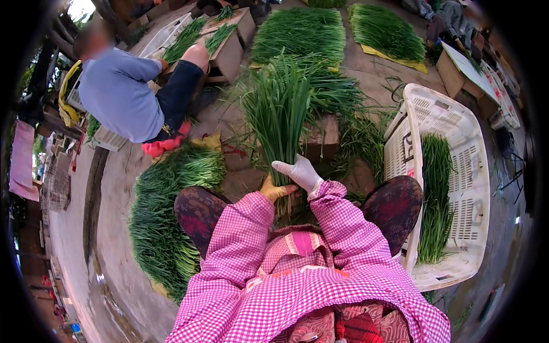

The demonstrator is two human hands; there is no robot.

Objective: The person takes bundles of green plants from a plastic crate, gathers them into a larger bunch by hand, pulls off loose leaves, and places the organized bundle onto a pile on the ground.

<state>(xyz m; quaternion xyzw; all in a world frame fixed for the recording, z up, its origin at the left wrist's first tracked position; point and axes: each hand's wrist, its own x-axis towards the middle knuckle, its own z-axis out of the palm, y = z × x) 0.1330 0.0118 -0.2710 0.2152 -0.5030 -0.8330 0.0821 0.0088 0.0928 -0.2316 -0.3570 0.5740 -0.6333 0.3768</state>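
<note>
Both hands grip one upright bunch of long green leafy stalks, which look like garlic chives (283, 111), near its pale lower ends. My left hand (274, 188), in a yellowish glove with bare fingertips showing, closes around the stalks from the left. Slightly higher, my right hand (301, 172) wears a white glove and holds the bunch from the right, its thumb across the front. The stalk ends stick out below both hands. Behind the bunch, more loose chives (334, 90) lie over a low wooden block (324, 135).
A white plastic crate (469, 180) with chives (435, 201) inside stands by my right knee. A large chive pile (163, 223) lies at my left. Farther off are more chive piles (300, 32), wooden boxes (227, 53) and a seated co-worker (118, 94) at upper left.
</note>
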